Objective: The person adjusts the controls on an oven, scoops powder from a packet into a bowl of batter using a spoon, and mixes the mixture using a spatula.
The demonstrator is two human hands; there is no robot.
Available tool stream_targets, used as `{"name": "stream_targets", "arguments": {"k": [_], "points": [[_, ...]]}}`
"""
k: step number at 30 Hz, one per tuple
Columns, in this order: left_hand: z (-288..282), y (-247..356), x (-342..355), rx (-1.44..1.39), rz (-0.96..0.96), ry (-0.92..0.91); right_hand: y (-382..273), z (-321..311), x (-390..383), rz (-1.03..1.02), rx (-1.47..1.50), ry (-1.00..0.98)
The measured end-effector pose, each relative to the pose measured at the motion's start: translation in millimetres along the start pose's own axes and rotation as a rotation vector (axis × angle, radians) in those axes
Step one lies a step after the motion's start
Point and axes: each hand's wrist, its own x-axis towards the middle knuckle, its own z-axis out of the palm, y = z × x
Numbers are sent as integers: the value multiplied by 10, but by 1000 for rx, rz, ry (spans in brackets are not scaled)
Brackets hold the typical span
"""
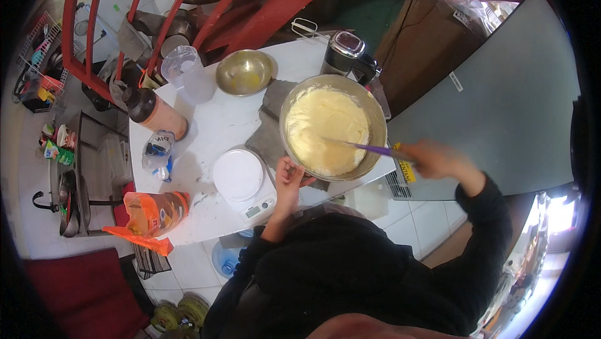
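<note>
A large metal mixing bowl (378, 117) stands at the table's right side, with thick pale-yellow batter (328, 113) inside. My right hand (435, 159) is closed round the purple handle of a spatula (375, 149), which reaches over the bowl's right rim. Its far end dips into the batter, so the blade is mostly hidden. At the near left of the bowl, my left hand (290, 179) grips the rim, thumb and fingers on the outer side. Beneath and beside the bowl lies a grey cloth (266, 142).
A white kitchen scale (239, 175) sits left of my left hand. Behind are a smaller metal bowl (244, 73), a clear plastic pitcher (188, 73) and a black hand mixer (346, 51). A brown bottle (153, 113) and orange bag (156, 214) line the white table's left side.
</note>
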Motion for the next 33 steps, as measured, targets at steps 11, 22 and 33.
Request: {"name": "stream_targets", "arguments": {"k": [11, 22, 33], "points": [[10, -39, 31, 0, -5, -11, 3, -309, 703, 143, -265, -10], [-46, -62, 20, -22, 6, -33, -39, -812, 373, 103, -366, -8], [-1, 6, 26, 12, -22, -26, -264, -689, 252, 111, -246, -164]]}}
